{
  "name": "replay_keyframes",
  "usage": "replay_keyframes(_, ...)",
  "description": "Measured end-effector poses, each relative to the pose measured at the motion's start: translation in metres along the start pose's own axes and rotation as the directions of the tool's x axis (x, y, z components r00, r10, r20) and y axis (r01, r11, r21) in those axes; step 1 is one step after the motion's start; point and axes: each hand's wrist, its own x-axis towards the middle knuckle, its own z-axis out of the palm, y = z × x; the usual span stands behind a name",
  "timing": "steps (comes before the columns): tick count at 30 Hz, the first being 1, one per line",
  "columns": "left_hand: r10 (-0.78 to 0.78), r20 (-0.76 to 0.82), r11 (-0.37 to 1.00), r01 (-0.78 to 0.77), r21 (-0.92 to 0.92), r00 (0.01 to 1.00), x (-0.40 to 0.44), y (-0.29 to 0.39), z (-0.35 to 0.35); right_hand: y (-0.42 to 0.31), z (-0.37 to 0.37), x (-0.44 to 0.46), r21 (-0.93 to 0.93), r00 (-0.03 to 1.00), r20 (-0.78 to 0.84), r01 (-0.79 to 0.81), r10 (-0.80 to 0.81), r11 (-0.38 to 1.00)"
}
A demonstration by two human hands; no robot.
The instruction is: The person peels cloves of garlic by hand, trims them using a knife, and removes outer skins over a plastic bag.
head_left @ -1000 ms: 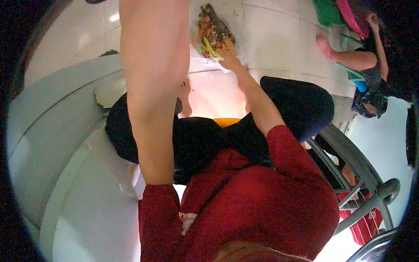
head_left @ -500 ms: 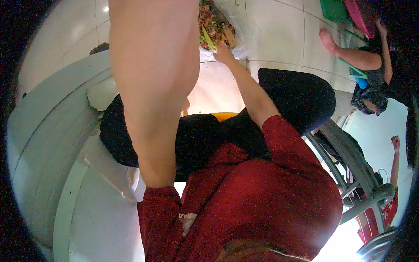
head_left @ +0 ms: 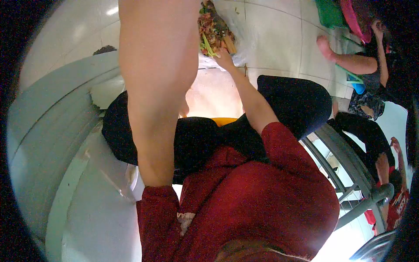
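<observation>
My right hand (head_left: 224,59) reaches forward to the edge of a pile of mixed scraps (head_left: 214,27) lying on a clear plastic bag (head_left: 245,53) on the floor. Its fingers are closed at the lower end of a light green vegetable stalk (head_left: 207,45). Brown, stick-like pieces (head_left: 228,44) lie right beside the fingertips. My left forearm (head_left: 159,65) stretches close in front of the camera and leaves the view at the top, so my left hand is hidden from sight. Part of something yellow (head_left: 224,121) shows between my knees.
Pale floor tiles (head_left: 277,35) surround the bag. To my left runs a light grey panel (head_left: 52,109). A grey metal frame (head_left: 349,148) stands at my right. Beyond it, a person's arm (head_left: 355,64) is near green (head_left: 329,14) and pink (head_left: 355,19) containers; another person in red (head_left: 397,201) is lower right.
The view has shifted slightly, so the scraps appear a little lower. My right hand stays at the green stalk. At the right, more of the person in red's dark-clothed legs shows.
</observation>
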Motion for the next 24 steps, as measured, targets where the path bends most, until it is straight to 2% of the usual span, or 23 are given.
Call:
replay_keyframes(1, 0.002, -0.003, 1.000, -0.002, 0.000, 1.000, 0.000, -0.001, -0.001, -0.011, -0.007, -0.005, -0.033, 0.999, -0.038, -0.001, 0.000, 0.999)
replay_keyframes(2, 0.004, -0.004, 1.000, -0.004, -0.001, 1.000, -0.002, -0.001, -0.002, -0.021, -0.016, -0.012, 0.051, 0.996, -0.081, 0.023, -0.019, 0.998)
replay_keyframes(3, 0.007, -0.007, 1.000, -0.007, 0.000, 1.000, -0.003, -0.002, -0.003, -0.026, -0.016, -0.014, 0.046, 0.996, -0.089, 0.030, -0.025, 0.998)
replay_keyframes(4, 0.009, -0.005, 1.000, -0.009, -0.001, 1.000, -0.004, -0.003, -0.006, -0.023, -0.008, -0.014, 0.112, 0.962, -0.262, 0.107, -0.075, 0.988)
replay_keyframes(5, 0.019, 0.002, 1.000, -0.019, -0.010, 1.000, -0.006, -0.002, -0.011, -0.019, -0.004, -0.009, 0.106, 0.952, -0.300, 0.104, -0.067, 0.989)
replay_keyframes(7, 0.007, 0.105, 0.997, 0.001, -0.073, 0.994, -0.010, -0.002, -0.024, -0.027, -0.006, -0.003, 0.096, 0.926, -0.373, 0.095, -0.052, 0.991)
replay_keyframes(8, 0.006, 0.062, 0.997, -0.002, -0.075, 0.998, -0.009, -0.001, -0.027, -0.043, -0.022, 0.003, 0.341, 0.926, -0.366, 0.220, -0.086, 0.914)
replay_keyframes(9, 0.017, 0.046, 0.997, -0.013, -0.072, 0.999, -0.009, 0.001, -0.027, -0.085, -0.048, -0.004, 0.566, 0.926, -0.356, 0.319, -0.124, 0.760)
replay_keyframes(10, 0.027, 0.029, 0.997, -0.025, -0.069, 0.999, -0.009, 0.003, -0.026, -0.128, -0.078, -0.011, 0.528, 0.885, -0.444, 0.384, -0.139, 0.758)
replay_keyframes(11, -0.005, -0.124, 1.000, 0.007, 0.018, 0.992, -0.011, 0.003, -0.022, -0.162, -0.110, -0.013, 0.516, 0.874, -0.457, 0.411, -0.164, 0.752)
replay_keyframes(12, -0.024, -0.274, 0.994, 0.052, 0.094, 0.961, -0.011, 0.002, -0.018, -0.196, -0.143, -0.015, 0.417, 0.808, -0.518, 0.525, -0.280, 0.742)
replay_keyframes(13, 0.003, -0.255, 0.995, 0.022, 0.096, 0.967, -0.011, 0.000, -0.016, -0.231, -0.181, -0.021, 0.309, 0.724, -0.569, 0.629, -0.391, 0.714)
replay_keyframes(14, 0.138, -0.252, 0.960, -0.067, 0.272, 0.958, -0.011, -0.005, -0.020, -0.270, -0.220, -0.036, 0.319, 0.707, -0.565, 0.662, -0.425, 0.678)
replay_keyframes(16, 0.354, -0.189, 0.789, -0.185, 0.586, 0.916, 0.007, -0.004, -0.012, -0.333, -0.301, -0.055, 0.314, 0.670, -0.590, 0.705, -0.451, 0.636)
replay_keyframes(17, 0.361, -0.176, 0.789, -0.199, 0.581, 0.916, 0.010, -0.008, -0.010, -0.349, -0.328, -0.064, 0.137, 0.562, -0.588, 0.778, -0.582, 0.613)
replay_keyframes(18, 0.516, -0.053, 0.614, -0.326, 0.719, 0.855, 0.012, -0.011, -0.006, -0.359, -0.348, -0.074, -0.041, 0.446, -0.551, 0.830, -0.705, 0.557)
replay_keyframes(19, 0.642, 0.091, 0.394, -0.430, 0.812, 0.761, 0.015, -0.012, -0.001, -0.366, -0.362, -0.084, -0.056, 0.426, -0.551, 0.839, -0.717, 0.542)
replay_keyframes(20, 0.628, 0.060, 0.488, -0.452, 0.747, 0.776, 0.014, -0.014, 0.006, -0.372, -0.373, -0.096, -0.161, 0.347, -0.561, 0.845, -0.752, 0.510)
replay_keyframes(21, 0.646, 0.062, 0.476, -0.465, 0.747, 0.761, 0.013, -0.016, 0.010, -0.375, -0.382, -0.104, -0.264, 0.264, -0.561, 0.841, -0.785, 0.472)
replay_keyframes(23, 0.561, 0.089, 0.632, -0.496, 0.596, 0.823, 0.007, -0.015, 0.015, -0.365, -0.381, -0.110, -0.350, 0.200, -0.555, 0.825, -0.807, 0.445)
replay_keyframes(24, 0.535, 0.081, 0.647, -0.470, 0.600, 0.841, 0.000, -0.012, 0.021, -0.357, -0.376, -0.114, -0.392, 0.204, -0.554, 0.792, -0.807, 0.469)
